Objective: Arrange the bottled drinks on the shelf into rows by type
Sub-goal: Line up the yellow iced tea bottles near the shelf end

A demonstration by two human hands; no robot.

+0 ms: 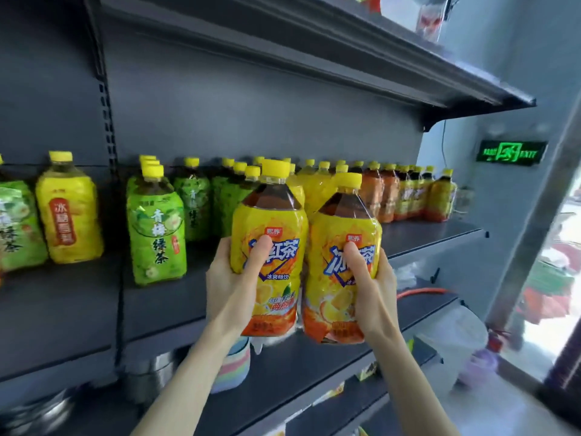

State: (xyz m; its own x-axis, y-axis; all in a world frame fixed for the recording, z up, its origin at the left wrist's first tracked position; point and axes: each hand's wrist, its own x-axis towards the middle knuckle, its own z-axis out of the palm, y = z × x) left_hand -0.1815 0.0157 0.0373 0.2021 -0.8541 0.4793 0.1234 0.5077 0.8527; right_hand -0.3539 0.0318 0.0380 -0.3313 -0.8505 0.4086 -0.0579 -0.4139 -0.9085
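Observation:
My left hand [234, 278] grips a large yellow iced-tea bottle [270, 221], thumb across its label. Beside it, my right hand [371, 287] grips a second identical yellow iced-tea bottle [342, 234]. Both bottles stand upright over the front of the dark shelf [157, 303]; I cannot tell whether they rest on it. Behind them stand green-label tea bottles [155, 228], several more green ones [195, 202], yellow bottles [317, 187] and smaller orange-labelled bottles [390, 193]. Further left stands a yellow bottle with a red label [70, 209].
Another green bottle [17, 221] shows at the left edge. A dark upper shelf [314, 48] overhangs. Lower shelves hold metal pots [151, 376], a pastel stack [232, 366] and bags. A green exit sign [511, 151] glows on the right wall.

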